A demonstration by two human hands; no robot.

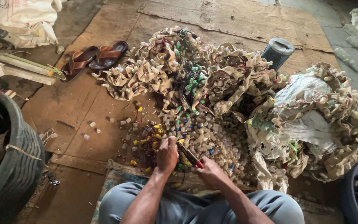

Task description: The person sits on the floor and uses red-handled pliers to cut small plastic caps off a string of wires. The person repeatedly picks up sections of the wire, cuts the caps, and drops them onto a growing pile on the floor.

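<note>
Sack [307,99] heaped with beige strips [336,124]

I'm seeing matt, worn cardboard [83,108] under a heap of dull cream plastic caps [212,137] strung on frayed cloth strips [146,76]. Tool [190,157] has glossy red plastic grips. Sandals [96,58] look like smooth brown leather; tyre [17,166] is rough black rubber.

Soft, even daylight, faint shadows, sharp centre, slight wide-angle bending at the edges.
</note>
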